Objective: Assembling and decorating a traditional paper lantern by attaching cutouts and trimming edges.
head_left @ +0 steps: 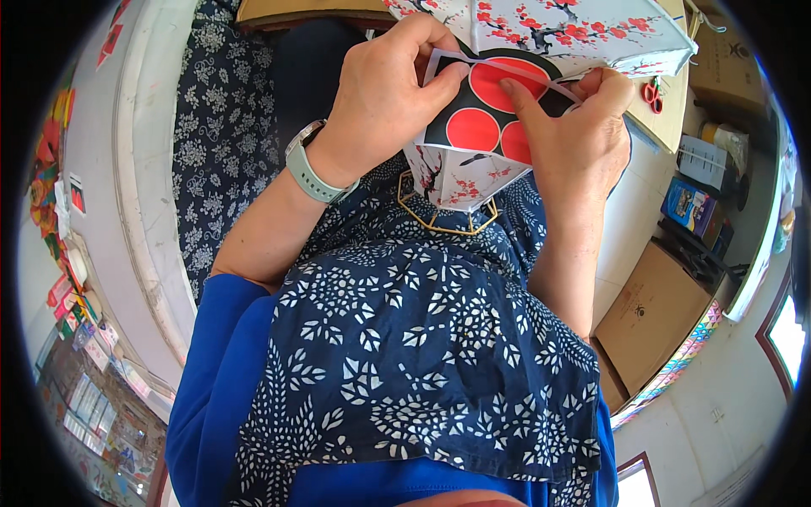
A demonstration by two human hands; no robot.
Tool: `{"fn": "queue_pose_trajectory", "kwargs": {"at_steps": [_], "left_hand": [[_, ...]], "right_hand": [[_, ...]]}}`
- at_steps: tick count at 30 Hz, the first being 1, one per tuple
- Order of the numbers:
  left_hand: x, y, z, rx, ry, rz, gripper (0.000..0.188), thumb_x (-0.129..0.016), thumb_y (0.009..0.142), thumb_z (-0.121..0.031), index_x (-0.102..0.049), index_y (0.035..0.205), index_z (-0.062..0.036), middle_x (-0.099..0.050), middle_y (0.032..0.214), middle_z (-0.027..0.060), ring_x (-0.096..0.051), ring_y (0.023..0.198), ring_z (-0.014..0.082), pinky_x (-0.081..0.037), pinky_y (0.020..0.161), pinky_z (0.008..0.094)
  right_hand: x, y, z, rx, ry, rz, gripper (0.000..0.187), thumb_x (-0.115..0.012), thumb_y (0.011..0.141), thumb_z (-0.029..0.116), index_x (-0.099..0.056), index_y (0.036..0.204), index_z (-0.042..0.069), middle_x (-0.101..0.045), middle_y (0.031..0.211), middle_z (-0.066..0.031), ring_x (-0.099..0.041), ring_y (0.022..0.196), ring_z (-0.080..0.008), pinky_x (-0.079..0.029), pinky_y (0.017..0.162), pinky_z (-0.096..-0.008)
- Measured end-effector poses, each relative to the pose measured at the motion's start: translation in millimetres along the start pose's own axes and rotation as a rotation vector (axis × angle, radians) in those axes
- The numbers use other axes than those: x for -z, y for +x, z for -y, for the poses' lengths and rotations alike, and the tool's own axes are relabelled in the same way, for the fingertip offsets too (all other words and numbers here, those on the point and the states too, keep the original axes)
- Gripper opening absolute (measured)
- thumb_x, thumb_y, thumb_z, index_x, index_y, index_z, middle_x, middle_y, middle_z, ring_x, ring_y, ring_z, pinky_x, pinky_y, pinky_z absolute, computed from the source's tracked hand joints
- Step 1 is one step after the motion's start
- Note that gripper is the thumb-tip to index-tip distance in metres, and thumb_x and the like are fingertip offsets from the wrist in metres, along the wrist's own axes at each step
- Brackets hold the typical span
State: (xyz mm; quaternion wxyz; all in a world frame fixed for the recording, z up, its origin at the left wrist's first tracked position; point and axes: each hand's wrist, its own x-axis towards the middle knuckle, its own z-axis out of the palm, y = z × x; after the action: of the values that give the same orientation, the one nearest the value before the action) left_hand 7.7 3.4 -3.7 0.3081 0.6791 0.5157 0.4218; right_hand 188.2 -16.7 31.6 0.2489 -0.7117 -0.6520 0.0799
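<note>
A black sheet with red circles [473, 129] is held up between my two hands, a narrow pale strip along its upper edge. My left hand [397, 76] pinches its upper left corner between thumb and fingers. The right hand [587, 127] grips the other end, its thumb lying over a red circle and the other fingers curled behind. Behind and below the sheet is a white lantern-like form with red blossom branches [549, 25], partly covered by the sheet and hands. At its lower end a gold wire ring frame [448, 226] shows above my lap.
Red-handled scissors [652, 95] lie on a tan board [672, 122] to the right. Further right stand cardboard boxes [659, 317] and a blue package [688, 205]. A dark blue flowered apron [422, 355] covers my lap; similar cloth [224, 152] hangs at the left.
</note>
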Motion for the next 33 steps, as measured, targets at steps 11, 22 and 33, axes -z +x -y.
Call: {"fn": "queue_pose_trajectory", "kwargs": {"at_steps": [11, 22, 33], "left_hand": [[-0.2, 0.5, 3.8, 0.020, -0.040, -0.003, 0.018, -0.073, 0.082, -0.012, -0.064, 0.094, -0.0025, -0.067, 0.071, 0.0103, -0.067, 0.062, 0.0187, -0.050, 0.058, 0.0279], [12.6, -18.8, -6.3, 0.038, -0.176, -0.084, 0.017, -0.070, 0.084, 0.002, -0.061, 0.099, 0.0001, -0.066, 0.096, 0.0042, -0.063, 0.084, 0.0102, -0.051, 0.073, 0.0218], [22.0, -55.5, 11.6, -0.301, 0.255, -0.090, 0.028, -0.074, 0.069, -0.002, -0.065, 0.095, -0.0096, -0.063, 0.096, 0.0045, -0.061, 0.092, 0.0237, -0.043, 0.085, 0.0376]], "right_hand": [[12.8, -1.9, -11.5, 0.142, 0.184, -0.104, 0.030, -0.076, 0.078, 0.014, -0.051, 0.092, 0.005, -0.064, 0.078, -0.0106, -0.064, 0.067, -0.0295, -0.051, 0.060, -0.0364], [-2.6, 9.0, 4.1, 0.619, 0.045, 0.013, 0.012, -0.069, 0.079, 0.009, -0.057, 0.082, 0.009, -0.058, 0.068, -0.0048, -0.062, 0.059, -0.0246, -0.049, 0.051, -0.0338], [-10.5, 16.5, 8.3, 0.718, -0.071, 0.083, 0.011, -0.068, 0.078, 0.008, -0.058, 0.080, 0.010, -0.057, 0.067, -0.0037, -0.061, 0.057, -0.0228, -0.048, 0.048, -0.0327]]}}
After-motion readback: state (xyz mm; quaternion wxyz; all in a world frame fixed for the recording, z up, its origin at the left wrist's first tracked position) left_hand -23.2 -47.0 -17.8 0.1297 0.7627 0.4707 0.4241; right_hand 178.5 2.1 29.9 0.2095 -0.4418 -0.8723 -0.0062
